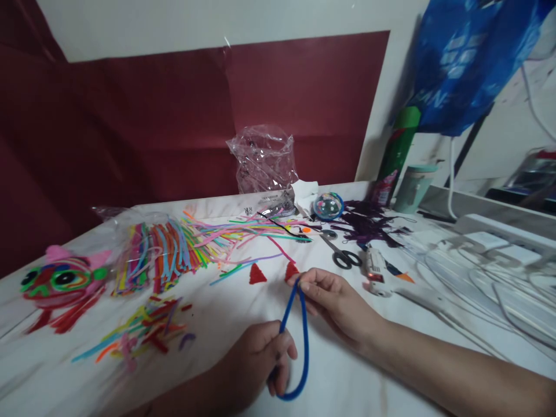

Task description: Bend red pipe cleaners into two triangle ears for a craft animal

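Note:
A blue pipe cleaner (306,341) is bent into a long teardrop loop above the table. At its pointed top, the fingertips of my right hand (332,298) pinch the two strands together. My left hand (267,353) has its fingers curled at the left side of the loop, and the strand passes behind or into them. Two small red fuzzy triangles lie just beyond: one red triangle (257,274) in the open, the other red triangle (291,270) at my right fingertips, partly covered.
Bundled pipe cleaners (169,249) and cut pieces (147,330) lie left, beside a pink pipe-cleaner face (65,284). Scissors (343,255), a glue gun (376,269), dark purple strands (369,223) and a clear round container (329,206) lie right. Cables (478,278) trail by a power strip (490,237).

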A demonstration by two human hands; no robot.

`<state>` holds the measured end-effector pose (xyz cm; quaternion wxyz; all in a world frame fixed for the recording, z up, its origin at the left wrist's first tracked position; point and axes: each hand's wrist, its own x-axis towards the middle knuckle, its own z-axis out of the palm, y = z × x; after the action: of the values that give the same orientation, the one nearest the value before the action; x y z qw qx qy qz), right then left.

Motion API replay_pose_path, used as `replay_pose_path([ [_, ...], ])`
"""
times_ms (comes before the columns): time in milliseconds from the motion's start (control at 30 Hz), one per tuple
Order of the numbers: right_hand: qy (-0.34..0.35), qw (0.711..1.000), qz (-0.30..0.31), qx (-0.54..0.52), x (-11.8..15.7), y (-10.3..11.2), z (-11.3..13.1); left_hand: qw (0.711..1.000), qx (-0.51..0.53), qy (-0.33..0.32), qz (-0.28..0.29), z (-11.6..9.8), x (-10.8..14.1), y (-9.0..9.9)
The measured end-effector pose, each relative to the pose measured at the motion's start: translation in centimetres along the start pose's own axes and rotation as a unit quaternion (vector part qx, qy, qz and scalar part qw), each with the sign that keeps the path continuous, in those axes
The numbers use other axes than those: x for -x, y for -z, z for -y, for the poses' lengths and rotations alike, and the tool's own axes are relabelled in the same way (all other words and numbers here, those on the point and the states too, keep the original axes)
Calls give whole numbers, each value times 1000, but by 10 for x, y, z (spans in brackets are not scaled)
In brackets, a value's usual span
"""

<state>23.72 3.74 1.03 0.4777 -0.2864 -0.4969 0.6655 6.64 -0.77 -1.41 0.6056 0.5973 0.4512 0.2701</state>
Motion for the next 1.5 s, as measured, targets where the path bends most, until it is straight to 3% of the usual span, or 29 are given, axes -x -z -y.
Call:
replay_pose_path([
  [233,35,999,-16,26,3,0,-3,1000,7,6,27,-1,2,-1],
  [400,38,999,36,9,13,-10,-6,996,15,-82,-45,-10,5,-4],
  [467,25,998,55,-7,17,-15,-8,992,83,-94,-32,-11,4,-7],
  [600,16,996,80,-18,22,-20,-14,972,220,-81,9,-10,2,-12],
  [733,24,992,120,-29,21,-21,-16,981,191,-42,-19,-12,3,-9],
  [867,64,992,64,90,21,-16,-16,984,153,-36,-86,-18,5,-4],
  [933,114,971,36,205,23,-12,-16,984,138,-39,-102,-20,6,-3],
  [1067,230,905,79,350,27,-9,-14,985,122,-42,-114,-24,7,-2],
  [1200,290,878,104,365,26,-9,-14,983,129,-41,-123,-24,7,-2],
  [1300,283,881,117,360,25,-8,-17,982,137,-51,-123,-21,7,-2],
  [1433,212,909,69,352,24,-6,-19,982,138,-47,-122,-19,7,0],
  [1500,203,911,76,350,24,-7,-18,980,144,-40,-131,-20,7,0],
])
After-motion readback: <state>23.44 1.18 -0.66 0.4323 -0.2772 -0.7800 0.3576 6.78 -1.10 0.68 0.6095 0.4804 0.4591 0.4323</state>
